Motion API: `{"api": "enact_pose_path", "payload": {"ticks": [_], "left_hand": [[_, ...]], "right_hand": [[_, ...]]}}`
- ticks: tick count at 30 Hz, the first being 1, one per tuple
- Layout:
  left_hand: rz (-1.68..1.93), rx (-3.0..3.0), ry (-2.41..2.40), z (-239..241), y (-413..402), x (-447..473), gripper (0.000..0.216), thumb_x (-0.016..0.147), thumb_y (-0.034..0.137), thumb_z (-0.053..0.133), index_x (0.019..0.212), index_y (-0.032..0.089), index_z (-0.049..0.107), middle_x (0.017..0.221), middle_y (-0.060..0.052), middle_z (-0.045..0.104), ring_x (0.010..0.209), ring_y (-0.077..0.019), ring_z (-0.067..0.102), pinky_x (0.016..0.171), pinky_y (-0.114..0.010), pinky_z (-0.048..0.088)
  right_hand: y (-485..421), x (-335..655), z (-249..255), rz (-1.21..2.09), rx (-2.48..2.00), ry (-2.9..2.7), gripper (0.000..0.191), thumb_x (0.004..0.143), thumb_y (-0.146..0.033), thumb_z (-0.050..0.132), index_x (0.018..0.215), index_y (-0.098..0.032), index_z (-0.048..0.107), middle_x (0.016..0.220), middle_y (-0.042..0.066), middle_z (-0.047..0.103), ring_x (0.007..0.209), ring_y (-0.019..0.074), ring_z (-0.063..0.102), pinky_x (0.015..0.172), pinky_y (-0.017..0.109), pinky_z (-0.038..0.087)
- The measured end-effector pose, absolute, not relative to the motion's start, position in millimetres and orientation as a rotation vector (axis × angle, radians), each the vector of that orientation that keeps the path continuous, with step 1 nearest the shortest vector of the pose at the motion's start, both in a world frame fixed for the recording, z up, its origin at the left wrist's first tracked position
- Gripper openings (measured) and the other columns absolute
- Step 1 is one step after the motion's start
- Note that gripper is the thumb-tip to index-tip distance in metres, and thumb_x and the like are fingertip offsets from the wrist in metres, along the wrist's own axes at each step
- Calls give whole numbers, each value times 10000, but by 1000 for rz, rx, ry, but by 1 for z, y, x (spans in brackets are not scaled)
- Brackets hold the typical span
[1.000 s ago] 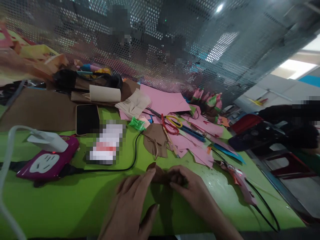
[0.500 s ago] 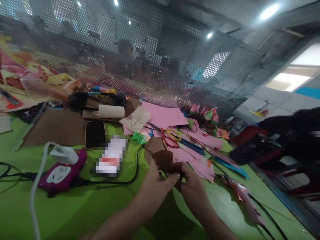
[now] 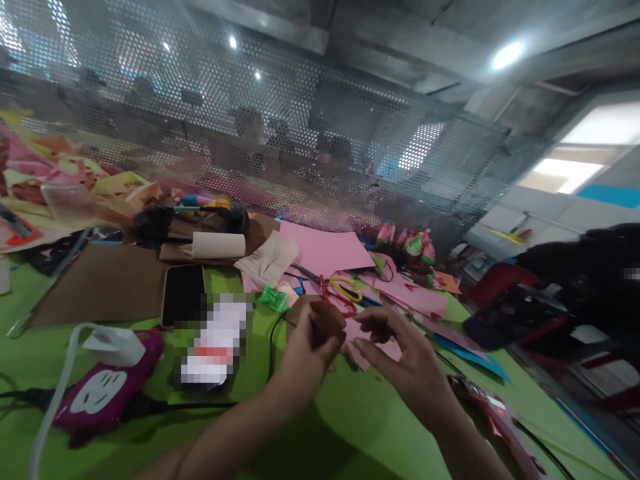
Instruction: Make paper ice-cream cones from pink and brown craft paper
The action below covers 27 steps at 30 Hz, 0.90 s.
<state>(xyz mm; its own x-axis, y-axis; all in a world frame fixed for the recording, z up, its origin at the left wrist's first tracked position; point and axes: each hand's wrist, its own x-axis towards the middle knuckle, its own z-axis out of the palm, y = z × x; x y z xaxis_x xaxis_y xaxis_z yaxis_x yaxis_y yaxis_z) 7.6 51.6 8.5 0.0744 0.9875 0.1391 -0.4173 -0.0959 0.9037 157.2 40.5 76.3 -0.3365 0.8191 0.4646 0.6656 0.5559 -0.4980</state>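
Note:
A small curled piece of brown paper (image 3: 329,319) is pinched in my left hand (image 3: 307,353), between thumb and fingers, above the green table. My right hand (image 3: 400,353) is just to its right, thumb and fingers spread apart with nothing between them. Behind the hands lie scissors with red and yellow handles (image 3: 345,290) on pink paper pieces (image 3: 325,245). A pink hot glue gun (image 3: 500,423) lies on the table to the right of my right forearm.
On the left are a purple power strip (image 3: 107,390) with a white plug (image 3: 114,345), a lit phone (image 3: 215,347) and a dark phone (image 3: 183,295). Brown paper (image 3: 100,283), a cream paper roll (image 3: 219,245) and pink paper flowers (image 3: 413,243) lie farther back. A person in dark clothing is at right.
My right hand has let go of the brown paper and moved right, its fingers opening. My left hand still holds the paper. The view has tilted up slightly.

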Motion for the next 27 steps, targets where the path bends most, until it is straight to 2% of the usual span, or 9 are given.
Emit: {"api": "enact_pose_path", "payload": {"ticks": [3, 7, 14, 18, 21, 27], "left_hand": [[1394, 1235, 841, 1, 55, 3, 114, 850, 219, 562, 935, 217, 486, 815, 18, 570, 747, -134, 552, 703, -242, 430], [1311, 1491, 1055, -7, 55, -4, 190, 793, 115, 512, 929, 232, 448, 752, 28, 556, 686, -159, 553, 659, -258, 401], [1234, 1630, 1133, -11, 50, -7, 259, 774, 160, 555, 892, 256, 346, 787, 20, 579, 679, -189, 577, 601, -267, 376], [1200, 1602, 1084, -9, 46, -8, 203, 824, 179, 530, 970, 237, 401, 831, 2, 622, 688, -182, 602, 616, -269, 401], [1154, 1599, 1123, -8, 44, -9, 198, 837, 184, 526, 1012, 223, 444, 785, 6, 624, 632, -176, 596, 586, -261, 378], [1098, 1720, 1291, -16, 46, -6, 184, 855, 223, 524, 1032, 203, 477, 768, -31, 626, 650, -215, 601, 564, -271, 342]], "right_hand": [[43, 152, 82, 267, -1053, -2144, 199, 885, -205, 613, 1071, -270, 640, 1053, 57, 621, 983, 216, 603, 820, 328, 514], [44, 143, 69, 228, -1053, -2209, 240, 874, -172, 622, 1086, -283, 647, 1212, 84, 572, 1179, 255, 540, 953, 399, 479], [42, 144, 47, 218, -1105, -2212, 178, 843, -167, 661, 993, -263, 665, 1302, 95, 540, 1208, 285, 512, 961, 454, 479], [44, 144, 43, 266, -1107, -2137, 92, 842, -167, 668, 885, -247, 683, 1240, 98, 583, 1155, 283, 555, 932, 464, 503], [46, 145, 41, 335, -1129, -2074, 67, 849, -177, 660, 821, -233, 684, 1198, 104, 603, 1126, 279, 576, 899, 451, 523], [47, 146, 42, 391, -1144, -2024, 23, 823, -204, 702, 822, -227, 696, 1196, 103, 602, 1148, 280, 569, 916, 443, 505]]}}
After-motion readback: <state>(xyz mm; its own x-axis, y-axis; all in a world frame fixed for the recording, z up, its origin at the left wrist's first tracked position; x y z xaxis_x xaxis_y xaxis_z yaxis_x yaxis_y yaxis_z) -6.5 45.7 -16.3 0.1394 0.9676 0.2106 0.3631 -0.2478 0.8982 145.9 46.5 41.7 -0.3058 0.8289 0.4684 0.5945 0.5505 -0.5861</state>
